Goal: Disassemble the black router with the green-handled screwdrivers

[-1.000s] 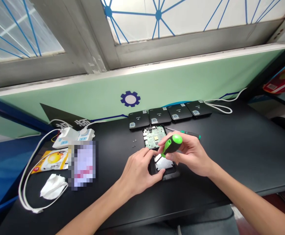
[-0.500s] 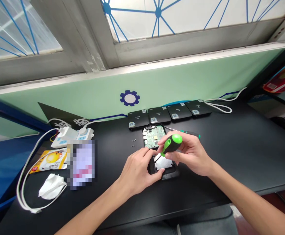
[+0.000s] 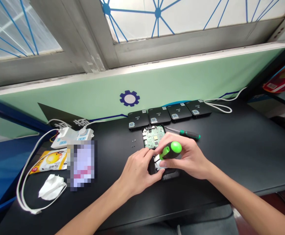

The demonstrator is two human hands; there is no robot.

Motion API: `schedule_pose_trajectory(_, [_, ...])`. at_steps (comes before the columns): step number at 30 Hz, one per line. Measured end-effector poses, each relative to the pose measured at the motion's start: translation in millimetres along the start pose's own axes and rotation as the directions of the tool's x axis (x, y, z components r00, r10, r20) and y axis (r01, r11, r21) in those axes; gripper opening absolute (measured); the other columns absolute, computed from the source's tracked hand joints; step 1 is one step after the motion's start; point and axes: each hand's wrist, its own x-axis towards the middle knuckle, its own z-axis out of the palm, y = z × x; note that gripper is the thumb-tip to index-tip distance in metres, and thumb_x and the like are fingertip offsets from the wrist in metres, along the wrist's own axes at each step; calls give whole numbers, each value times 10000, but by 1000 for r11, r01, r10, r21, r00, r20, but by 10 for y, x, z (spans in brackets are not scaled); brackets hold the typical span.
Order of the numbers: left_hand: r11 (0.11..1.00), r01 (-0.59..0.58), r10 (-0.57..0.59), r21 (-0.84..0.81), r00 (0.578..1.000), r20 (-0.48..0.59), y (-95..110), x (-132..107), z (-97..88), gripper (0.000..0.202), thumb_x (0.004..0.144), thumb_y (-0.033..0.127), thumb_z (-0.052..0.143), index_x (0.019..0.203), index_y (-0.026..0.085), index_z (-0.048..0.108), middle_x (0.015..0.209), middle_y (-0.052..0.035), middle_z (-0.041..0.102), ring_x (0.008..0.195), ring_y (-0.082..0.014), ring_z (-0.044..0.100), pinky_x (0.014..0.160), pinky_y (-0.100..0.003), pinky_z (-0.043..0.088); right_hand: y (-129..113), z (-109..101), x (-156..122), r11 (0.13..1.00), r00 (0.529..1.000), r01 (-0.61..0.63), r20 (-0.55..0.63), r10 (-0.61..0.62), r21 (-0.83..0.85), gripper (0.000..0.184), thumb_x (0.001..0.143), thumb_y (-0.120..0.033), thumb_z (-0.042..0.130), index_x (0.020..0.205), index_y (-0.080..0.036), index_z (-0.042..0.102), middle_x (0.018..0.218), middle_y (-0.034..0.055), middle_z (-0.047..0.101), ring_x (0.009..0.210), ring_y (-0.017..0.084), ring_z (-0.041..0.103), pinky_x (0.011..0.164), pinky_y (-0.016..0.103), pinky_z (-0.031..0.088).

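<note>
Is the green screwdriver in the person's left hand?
No, the green-handled screwdriver is in the right hand; the left hand holds no tool.

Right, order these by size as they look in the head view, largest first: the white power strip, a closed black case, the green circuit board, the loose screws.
White power strip; then black case and green circuit board, too alike to rank; loose screws smallest.

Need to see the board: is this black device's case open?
Open: the green circuit board lies bare, with no cover over it.
</note>
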Motion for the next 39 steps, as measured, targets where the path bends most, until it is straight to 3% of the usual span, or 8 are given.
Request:
schedule_pose_trajectory(4, [999, 19, -18, -34, 1000, 17, -1, 1, 10, 248, 937, 319, 816, 1118, 225, 675, 1041, -43, 743, 927, -269, 735, 799, -391, 589, 41, 67, -28, 997, 998, -50, -34, 52, 58, 316, 871, -236, 988, 1134, -258, 815, 1003, 31, 758, 876, 191, 707, 707, 307, 587])
schedule_pose_trajectory(9, [998, 30, -28, -57, 999, 21, -5, -7, 17, 198, 929, 301, 820, 1016, 223, 660, 991, -28, 719, 886, -253, 706, 748, -369, 555, 122, 131, -49, 980, 982, -140, -108, 156, 141, 438, 735, -299, 1087, 911, -243, 689, 877, 3, 714, 837, 196, 685, 646, 291, 537])
schedule_pose_trajectory(13, [998, 22, -22, -62, 1000, 3, -8, -17, 23, 249, 923, 314, 853, 1070, 213, 679, 1031, -40, 733, 903, -252, 714, 751, -359, 564, 146, 109, 7, 974, 982, -154, -80, 169, 168, 458, 729, -315, 1091, 868, -235, 662, 819, -27, 651, 759, 158, 618, 631, 273, 510])
schedule_pose_trajectory(17, [999, 13, -14, -41, 1000, -16, -2, -23, 24, 237, 893, 312, 886, 982, 216, 688, 993, -31, 738, 858, -245, 708, 713, -344, 545, 63, 48, 122, 968, 977, -212, 67, 204, 131, 383, 813, -347, 1042, 921, -209, 701, 864, -18, 680, 705, 131, 647, 617, 257, 517])
schedule_pose_trajectory(24, [981, 20, -28, -194, 999, -37, 31, -15, 17, 188, 860, 118, 804, 942, 273, 737, 802, 54, 693, 764, -179, 695, 755, -296, 554, -21, 88, 280, 926, 887, -332, 395, 241, 180, 218, 1021, -359, 847, 1131, -182, 783, 936, 10, 697, 679, 118, 704, 542, 208, 553])
schedule_pose_trajectory(31, [983, 83, -83, -166, 997, 5, 25, -4, 11, 159, 879, 242, 837, 990, 248, 723, 963, 6, 764, 859, -228, 736, 719, -328, 530, 114, 176, 224, 868, 937, -318, 265, 227, 382, 292, 878, -221, 971, 1045, -175, 736, 933, 14, 743, 783, 125, 732, 586, 183, 572])
schedule_pose_trajectory(36, [991, 55, -56, -124, 998, -1, -1, -14, 15, 175, 917, 309, 845, 1018, 240, 719, 989, -14, 744, 884, -237, 725, 748, -338, 554, 125, 167, 210, 855, 950, -313, 132, 284, 414, 561, 694, -302, 1101, 917, -222, 592, 906, -11, 753, 696, 131, 717, 523, 207, 549])
schedule_pose_trajectory(39, [992, 28, -30, -125, 999, -15, -10, -17, 15, 185, 918, 297, 853, 1045, 257, 725, 988, 0, 730, 850, -224, 715, 736, -333, 555, 105, 149, 213, 886, 954, -300, 104, 282, 353, 557, 699, -361, 1101, 884, -219, 595, 852, -27, 729, 613, 107, 651, 548, 235, 551])
